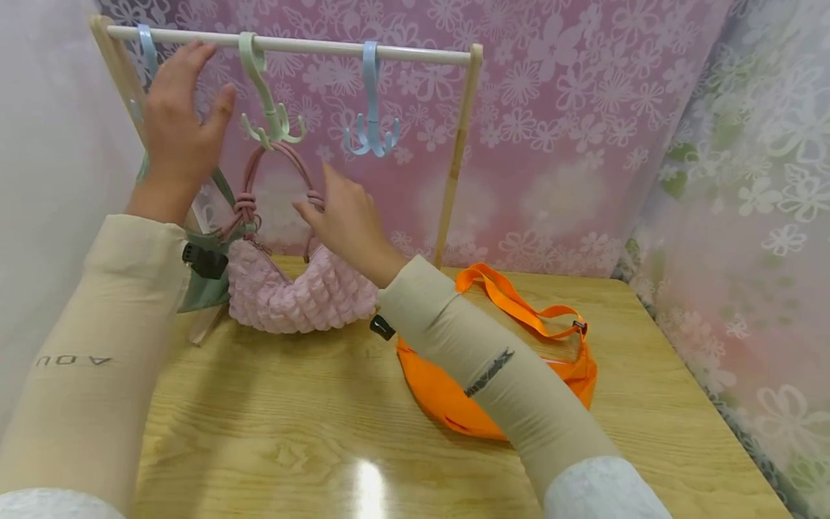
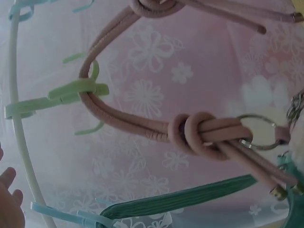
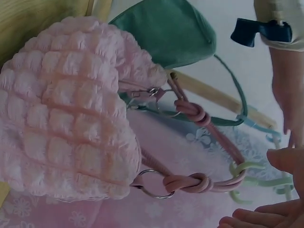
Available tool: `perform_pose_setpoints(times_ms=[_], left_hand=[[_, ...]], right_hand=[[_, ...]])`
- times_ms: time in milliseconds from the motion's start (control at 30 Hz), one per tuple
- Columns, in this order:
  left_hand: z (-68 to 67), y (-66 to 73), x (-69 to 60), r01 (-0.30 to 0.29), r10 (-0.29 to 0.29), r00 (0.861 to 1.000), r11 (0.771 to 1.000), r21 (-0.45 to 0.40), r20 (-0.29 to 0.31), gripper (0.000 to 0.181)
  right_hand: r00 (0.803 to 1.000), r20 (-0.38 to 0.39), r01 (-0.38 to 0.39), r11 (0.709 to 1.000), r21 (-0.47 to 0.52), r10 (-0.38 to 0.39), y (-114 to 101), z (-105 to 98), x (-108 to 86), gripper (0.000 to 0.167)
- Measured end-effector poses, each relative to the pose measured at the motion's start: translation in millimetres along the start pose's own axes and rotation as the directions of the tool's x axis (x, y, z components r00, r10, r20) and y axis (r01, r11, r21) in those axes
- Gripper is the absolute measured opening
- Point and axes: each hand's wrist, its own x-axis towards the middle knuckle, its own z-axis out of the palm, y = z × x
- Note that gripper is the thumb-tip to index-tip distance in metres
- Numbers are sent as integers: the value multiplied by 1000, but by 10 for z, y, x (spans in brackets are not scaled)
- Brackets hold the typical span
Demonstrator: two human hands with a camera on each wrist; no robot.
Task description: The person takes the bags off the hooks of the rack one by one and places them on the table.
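Pink bag point(image 1: 301, 299) is being suspended by handle point(image 2: 128, 124) from green hook point(image 1: 266, 101); hanging step is seemingly being finished; left hand point(image 1: 178, 133) is being held near rail point(image 1: 311, 46), right hand point(image 1: 352, 220) near handle, thumbs spread, nothing being gripped; next, lifting of orange bag point(image 1: 441, 393) from table point(image 1: 292, 418) by strap point(image 1: 502, 290) is probably being called for

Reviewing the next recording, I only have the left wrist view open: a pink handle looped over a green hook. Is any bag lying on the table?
Observer: Yes. In the head view an orange bag lies on the table, partly hidden by the right sleeve.

Operator: I can't make out the right hand here. Is it gripping the pink handle?

Observer: No. The right wrist view shows the right hand near the pink handle, its fingers extended and not curled round it.
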Motion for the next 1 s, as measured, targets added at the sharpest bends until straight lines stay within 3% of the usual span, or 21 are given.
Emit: perform_pose_setpoints(times_ms=[133, 267, 367, 433, 600, 733, 833, 900, 1000], left_hand=[[-23, -26, 136, -36, 28, 995, 996, 84, 91, 47], [-30, -65, 287, -21, -2, 988, 989, 144, 153, 51], [-54, -71, 380, 14, -54, 976, 982, 188, 210, 55], [-77, -67, 418, 3, -56, 967, 978, 207, 250, 56], [-112, -81, 517, -57, -22, 937, 975, 213, 348, 58], [-110, -91, 575, -49, -50, 896, 976, 210, 441, 62], [-92, -90, 592, -54, -55, 869, 977, 205, 492, 62], [-80, -89, 599, -72, -35, 865, 979, 192, 501, 61], [-55, -75, 614, -108, 8, 873, 978, 178, 488, 58]], right_hand=[[998, 26, -55, 998, 13, 55, 17, 28, 157, 72], [994, 57, -93, 996, -9, 94, 50, 61, 297, 75], [995, 53, -81, 994, -71, 85, 85, 78, 373, 72], [996, 50, -62, 991, -115, 68, 108, 84, 407, 72], [996, 63, -63, 995, -76, 67, 158, 118, 471, 74], [989, 109, -103, 994, 33, 99, 206, 182, 508, 72], [984, 137, -120, 992, 51, 112, 235, 237, 531, 68], [984, 142, -111, 993, 42, 104, 244, 268, 545, 65], [988, 125, -94, 994, 57, 86, 249, 300, 551, 60]])
